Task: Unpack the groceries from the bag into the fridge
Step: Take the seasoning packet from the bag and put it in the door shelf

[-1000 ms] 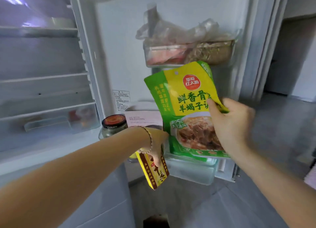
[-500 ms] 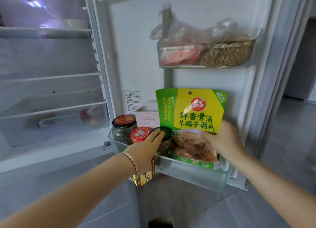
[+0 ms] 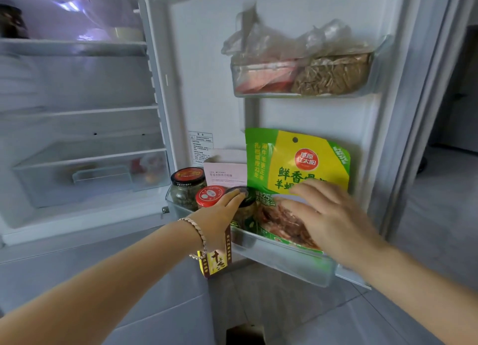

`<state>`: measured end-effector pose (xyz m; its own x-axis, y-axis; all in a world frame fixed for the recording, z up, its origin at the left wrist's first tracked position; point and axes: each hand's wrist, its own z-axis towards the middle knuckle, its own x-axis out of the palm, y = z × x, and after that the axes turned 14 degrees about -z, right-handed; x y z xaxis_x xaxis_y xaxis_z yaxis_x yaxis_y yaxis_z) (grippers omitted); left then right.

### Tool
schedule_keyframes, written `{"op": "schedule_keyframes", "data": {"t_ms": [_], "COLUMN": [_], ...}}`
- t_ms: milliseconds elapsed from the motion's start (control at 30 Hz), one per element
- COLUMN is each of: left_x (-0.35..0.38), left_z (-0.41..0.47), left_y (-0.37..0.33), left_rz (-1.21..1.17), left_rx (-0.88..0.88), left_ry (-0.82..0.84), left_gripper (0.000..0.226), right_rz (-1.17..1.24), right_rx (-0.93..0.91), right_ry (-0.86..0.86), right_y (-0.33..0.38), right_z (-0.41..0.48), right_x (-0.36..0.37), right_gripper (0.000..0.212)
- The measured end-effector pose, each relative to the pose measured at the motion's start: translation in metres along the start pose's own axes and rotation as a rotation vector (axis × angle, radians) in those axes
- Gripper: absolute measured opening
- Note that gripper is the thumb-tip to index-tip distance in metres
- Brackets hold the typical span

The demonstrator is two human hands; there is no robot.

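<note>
My hands are working at the lower door bin [image 3: 284, 259] in the head view: the right hand [image 3: 333, 215] is lying flat, fingers spread, on the front of the seasoning pouch [image 3: 297, 163], while the left hand [image 3: 219, 215] is gripping a small yellow box [image 3: 214, 263] under its palm and touching a dark jar lid [image 3: 247, 191] with a fingertip [image 3: 240, 195]. I am judging the pouch light, floppy and slick, best pinched at its stiffer top seal. It is standing in the bin, long axis vertical, hang hole up, print facing me.
</note>
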<state>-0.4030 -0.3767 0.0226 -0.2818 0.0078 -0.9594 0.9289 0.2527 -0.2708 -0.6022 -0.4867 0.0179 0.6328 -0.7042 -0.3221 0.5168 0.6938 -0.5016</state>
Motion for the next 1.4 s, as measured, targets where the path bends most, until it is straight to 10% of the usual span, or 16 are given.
{"op": "schedule_keyframes", "data": {"t_ms": [200, 467, 700, 900, 1133, 1400], "left_x": [-0.013, -0.050, -0.030, 0.006, 0.028, 0.030], "left_z": [-0.011, -0.057, -0.050, -0.009, 0.010, 0.009], "left_y": [0.001, -0.038, -0.055, -0.022, -0.015, -0.005], "left_rz": [-0.073, -0.287, -0.535, -0.239, -0.111, -0.097], "left_rx": [0.045, 0.220, 0.553, 0.144, 0.048, 0.088], "left_ry": [-0.036, -0.357, -0.773, -0.601, -0.434, -0.391], "left_gripper": [0.102, 0.061, 0.047, 0.052, 0.050, 0.054], "right_rz": [0.073, 0.857, 1.110, 0.990, 0.543, -0.066], "right_rx": [-0.010, 0.302, 0.614, 0.796, 0.673, 0.334], "right_ry": [0.783, 0.724, 0.573, 0.420, 0.676, 0.785], "right_y": [-0.017, 0.026, 0.010, -0.020, -0.009, -0.007], "right_z": [0.002, 0.021, 0.016, -0.008, -0.029, -0.018], "right_x": [0.008, -0.030, -0.029, -0.012, 0.013, -0.002], "right_gripper": [0.037, 0.069, 0.039, 0.102, 0.039, 0.043]}}
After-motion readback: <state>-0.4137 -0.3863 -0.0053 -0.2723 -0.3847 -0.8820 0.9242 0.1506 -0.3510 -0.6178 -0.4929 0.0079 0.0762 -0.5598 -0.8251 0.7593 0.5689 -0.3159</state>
